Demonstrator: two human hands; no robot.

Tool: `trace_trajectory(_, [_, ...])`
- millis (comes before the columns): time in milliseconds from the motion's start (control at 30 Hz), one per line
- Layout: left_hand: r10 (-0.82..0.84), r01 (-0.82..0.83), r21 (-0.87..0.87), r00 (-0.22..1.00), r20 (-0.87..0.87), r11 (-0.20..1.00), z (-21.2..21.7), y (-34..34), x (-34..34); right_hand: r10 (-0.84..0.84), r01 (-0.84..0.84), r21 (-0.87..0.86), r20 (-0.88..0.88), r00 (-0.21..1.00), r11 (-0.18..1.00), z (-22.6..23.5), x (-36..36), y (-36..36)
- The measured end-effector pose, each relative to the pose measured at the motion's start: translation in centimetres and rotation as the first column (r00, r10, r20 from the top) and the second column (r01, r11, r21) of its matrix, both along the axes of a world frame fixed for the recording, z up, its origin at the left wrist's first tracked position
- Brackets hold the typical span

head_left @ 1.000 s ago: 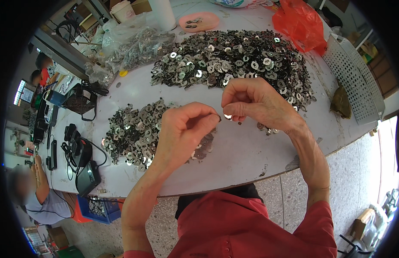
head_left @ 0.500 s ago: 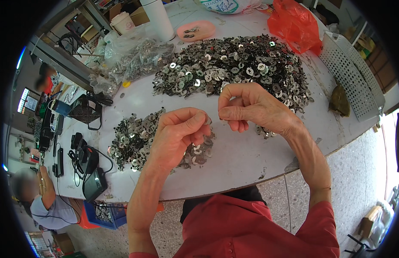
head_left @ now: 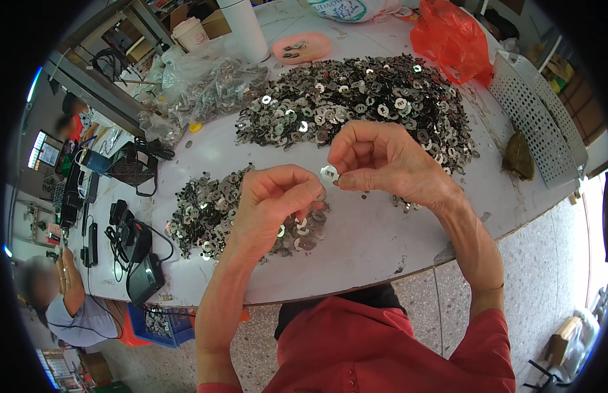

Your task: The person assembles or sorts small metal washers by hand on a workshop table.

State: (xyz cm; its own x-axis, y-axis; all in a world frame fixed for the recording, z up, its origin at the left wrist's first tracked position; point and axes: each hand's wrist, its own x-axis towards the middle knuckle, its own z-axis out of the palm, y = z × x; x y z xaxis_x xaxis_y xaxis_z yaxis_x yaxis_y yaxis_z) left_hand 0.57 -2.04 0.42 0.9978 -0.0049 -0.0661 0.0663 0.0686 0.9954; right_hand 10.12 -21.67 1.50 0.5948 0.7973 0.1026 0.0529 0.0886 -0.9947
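Between the thumb and fingers of my right hand (head_left: pixel 389 167) is a small round metal disc (head_left: pixel 329 173) with slots cut in it, its shiny face showing. My left hand (head_left: pixel 274 203) is closed in a pinch just left of it; what its fingertips hold, if anything, is too small to make out. Beyond my hands spreads a large pile of similar metal discs (head_left: pixel 356 88). A smaller pile of discs (head_left: pixel 202 209) lies beside and partly behind my left hand.
Clear bags of metal parts (head_left: pixel 219 88), a white bottle (head_left: pixel 244 29) and a pink dish (head_left: pixel 303 47) stand farther back. A red plastic bag (head_left: pixel 448 39) and a perforated basket (head_left: pixel 536 111) are at right. Black adapters with cables (head_left: pixel 137 252) lie left. Another person (head_left: pixel 81 321) sits at lower left.
The disc in my right hand has come into view, its slotted face turned up. My right fingers have shifted slightly left and my left hand has hardly moved.
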Motion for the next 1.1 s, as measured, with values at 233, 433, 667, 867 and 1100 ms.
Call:
trace_trajectory(233, [0.000, 0.000, -0.044, 1.000, -0.004, 0.999, -0.2, -0.3, 0.1, 0.023, -0.022, -0.018, 0.022, 0.999, 1.000, -0.1, -0.4, 0.2])
trace_trajectory(433, [0.015, -0.014, -0.032, 0.999, 0.038, 0.999, -0.3, -0.2, 0.1, -0.012, 0.014, -0.017, 0.074, 0.997, 1.000, -0.2, -0.6, 0.5])
trace_trajectory(667, [0.026, -0.090, 0.248, 0.968, 0.252, 0.965, -0.3, -0.5, -0.2, -0.015, 0.026, -0.063, 0.164, 0.986, 0.998, -0.3, -0.5, 0.6])
trace_trajectory(867, [0.023, -0.064, 0.224, 0.983, 0.181, 0.973, -0.2, -0.5, -0.3, -0.051, 0.098, -0.158, 0.275, 0.960, 0.983, 0.0, 0.2, 0.1])
trace_trajectory(1100, [0.034, -0.049, 0.239, 0.997, 0.066, 0.970, 0.4, 0.0, -0.1, 0.048, 0.286, -0.376, 0.674, 0.738, 0.881, -1.6, 1.9, -1.5])
